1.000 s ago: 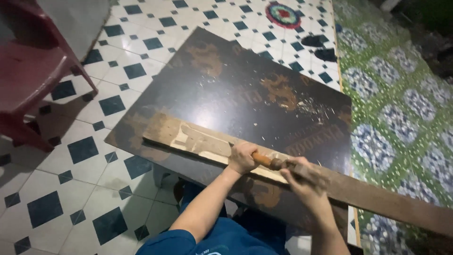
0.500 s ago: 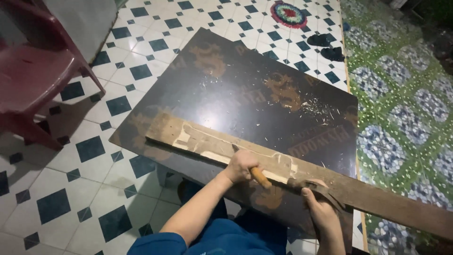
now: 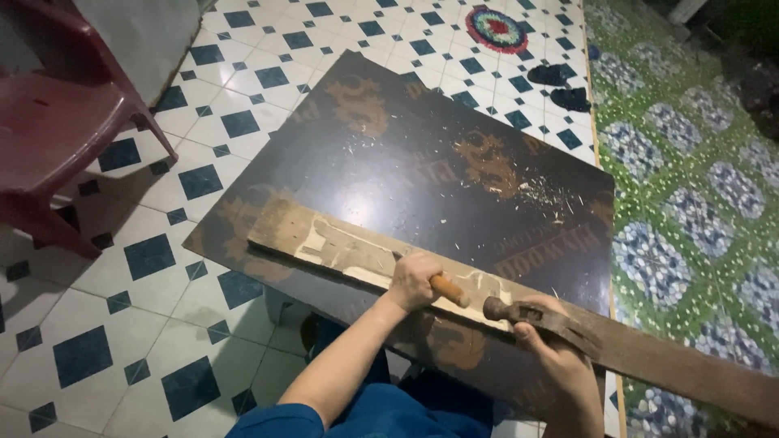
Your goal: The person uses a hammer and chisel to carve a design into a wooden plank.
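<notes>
Closed around an orange-brown chisel handle [image 3: 449,289], the left hand [image 3: 412,281] is a tight fist, fingers wrapped fully round the wood, resting on the plank [image 3: 341,247]. Going left to right, there is one dark red plastic chair [image 3: 57,122] at the left edge on the white-and-blue tiled floor [image 3: 146,268], then one large dark board [image 3: 422,170] lying flat, with pale wood chips [image 3: 544,195] scattered over its right part. One plank lies across the near edge of the board, its long axis running from the left, farther end down to the lower right corner of the view; a pale carved patch [image 3: 341,251] shows on its left half. The chisel handle is tilted, its free end pointing right and toward the person, just above the plank. Right of it, one hammer [image 3: 527,315] points its round head left at the handle end, close but not touching. The right hand [image 3: 552,353] is wrapped shut about the hammer's shaft, over the plank. Two dark sandals [image 3: 564,85] lie on the tiles beyond the board, one round mat [image 3: 497,26] farther off, and a green patterned floor [image 3: 690,203] fills the right.
</notes>
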